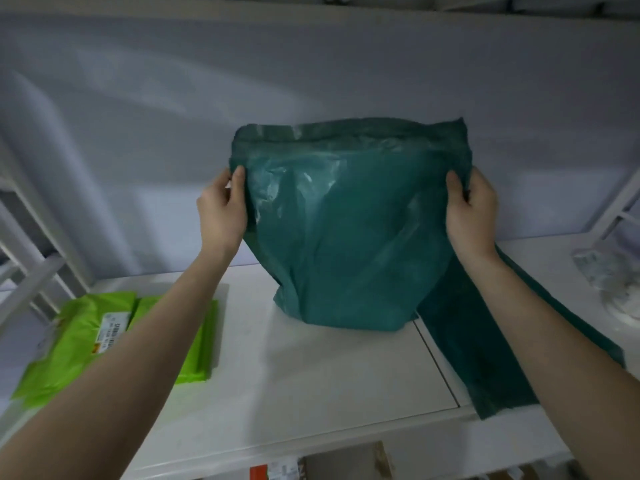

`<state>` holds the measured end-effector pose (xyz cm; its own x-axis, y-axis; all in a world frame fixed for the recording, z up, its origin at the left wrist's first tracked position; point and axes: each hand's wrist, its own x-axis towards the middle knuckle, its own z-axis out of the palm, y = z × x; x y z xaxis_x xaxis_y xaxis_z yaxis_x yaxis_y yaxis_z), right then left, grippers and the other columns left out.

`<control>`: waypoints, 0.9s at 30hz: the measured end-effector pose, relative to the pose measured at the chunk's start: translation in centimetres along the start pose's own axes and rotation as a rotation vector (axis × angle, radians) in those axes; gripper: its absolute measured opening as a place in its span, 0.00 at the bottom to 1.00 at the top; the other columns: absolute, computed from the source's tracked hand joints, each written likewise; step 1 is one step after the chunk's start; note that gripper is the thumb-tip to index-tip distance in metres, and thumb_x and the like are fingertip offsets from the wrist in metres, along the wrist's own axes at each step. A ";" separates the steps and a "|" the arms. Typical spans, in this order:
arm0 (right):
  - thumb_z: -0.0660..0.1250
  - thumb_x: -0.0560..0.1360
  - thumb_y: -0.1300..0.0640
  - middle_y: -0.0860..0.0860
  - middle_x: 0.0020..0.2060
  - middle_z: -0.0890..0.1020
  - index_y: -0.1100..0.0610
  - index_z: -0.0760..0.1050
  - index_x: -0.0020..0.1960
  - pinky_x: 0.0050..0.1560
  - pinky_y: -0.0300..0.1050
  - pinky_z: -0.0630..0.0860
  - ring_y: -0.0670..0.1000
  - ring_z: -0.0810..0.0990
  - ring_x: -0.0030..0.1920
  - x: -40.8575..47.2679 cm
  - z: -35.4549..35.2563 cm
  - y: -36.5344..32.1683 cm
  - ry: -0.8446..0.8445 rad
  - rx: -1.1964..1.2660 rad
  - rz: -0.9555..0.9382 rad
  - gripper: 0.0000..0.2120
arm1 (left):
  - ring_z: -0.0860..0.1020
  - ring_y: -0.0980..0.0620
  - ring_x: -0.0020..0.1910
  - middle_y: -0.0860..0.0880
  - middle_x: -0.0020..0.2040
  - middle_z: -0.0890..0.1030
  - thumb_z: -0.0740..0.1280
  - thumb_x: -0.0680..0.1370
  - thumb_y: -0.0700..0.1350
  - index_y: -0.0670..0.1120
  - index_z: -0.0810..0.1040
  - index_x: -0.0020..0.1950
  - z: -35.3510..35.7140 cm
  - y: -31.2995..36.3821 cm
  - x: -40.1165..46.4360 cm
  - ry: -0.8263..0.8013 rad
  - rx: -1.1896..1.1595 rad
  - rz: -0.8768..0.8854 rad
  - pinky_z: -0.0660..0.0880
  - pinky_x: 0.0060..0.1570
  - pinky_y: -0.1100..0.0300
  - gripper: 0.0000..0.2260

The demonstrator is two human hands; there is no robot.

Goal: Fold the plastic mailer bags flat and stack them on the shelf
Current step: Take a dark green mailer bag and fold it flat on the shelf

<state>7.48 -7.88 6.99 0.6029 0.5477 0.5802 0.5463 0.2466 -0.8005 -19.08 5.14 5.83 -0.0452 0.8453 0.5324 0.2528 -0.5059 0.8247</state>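
Head view, single frame.

Item 1: dark green mailer bag (346, 230), held upright between the two hands, its lower edge resting on the white shelf (311, 368). Thin, glossy plastic, creased and ballooned with air rather than flat. Judged very light, limp and somewhat slippery; it would sag wherever unsupported. Best taken at the side edges or corners, where the film can be pinched and drawn taut.

Item 2: left hand (221, 209), clasped on the bag's left edge near its top, thumb in front and fingers behind the film.

Item 3: right hand (471, 209), gripping the opposite edge at the same height, the plastic bunched under the thumb.

Item 4: second dark green bag (485, 348), lying flat on the shelf below and beside the right forearm, one end overhanging the front lip.

Item 5: lime green mailers (104, 341), a low stack with a printed label uppermost, on the shelf below the left forearm, well apart from the held bag.

Item 6: pale crumpled plastic (613, 282), outboard of the right hand at the shelf's far end; contents too blurred to tell.

Status, as judged: held bag not yet folded; air would need pressing out against the shelf first.
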 end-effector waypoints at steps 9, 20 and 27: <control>0.56 0.80 0.59 0.43 0.33 0.70 0.57 0.69 0.42 0.35 0.31 0.66 0.37 0.67 0.32 0.3 -1.2 -2.4 0.080 -0.029 -0.107 0.08 | 0.68 0.56 0.29 0.46 0.34 0.73 0.56 0.82 0.46 0.40 0.71 0.43 -1.5 2.4 0.3 0.044 -0.013 0.136 0.65 0.30 0.65 0.13; 0.57 0.81 0.56 0.46 0.30 0.65 0.50 0.62 0.34 0.31 0.36 0.61 0.41 0.62 0.29 -2.4 -2.6 -4.2 0.049 -0.025 -0.122 0.17 | 0.68 0.52 0.29 0.43 0.31 0.72 0.55 0.82 0.48 0.39 0.71 0.45 -4.7 3.2 -1.6 0.002 -0.005 0.147 0.64 0.28 0.59 0.14; 0.57 0.81 0.57 0.47 0.29 0.65 0.53 0.62 0.34 0.30 0.37 0.60 0.42 0.62 0.29 -4.4 -2.8 -5.3 0.059 -0.044 -0.131 0.16 | 0.68 0.53 0.26 0.42 0.29 0.71 0.55 0.82 0.50 0.43 0.70 0.45 -6.4 3.7 -2.7 -0.010 -0.019 0.133 0.64 0.28 0.56 0.13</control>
<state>3.58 -13.81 9.11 0.5571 0.4652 0.6879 0.6467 0.2767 -0.7108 -24.23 -0.15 8.64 -0.0024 0.7721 0.6355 0.2377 -0.6168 0.7504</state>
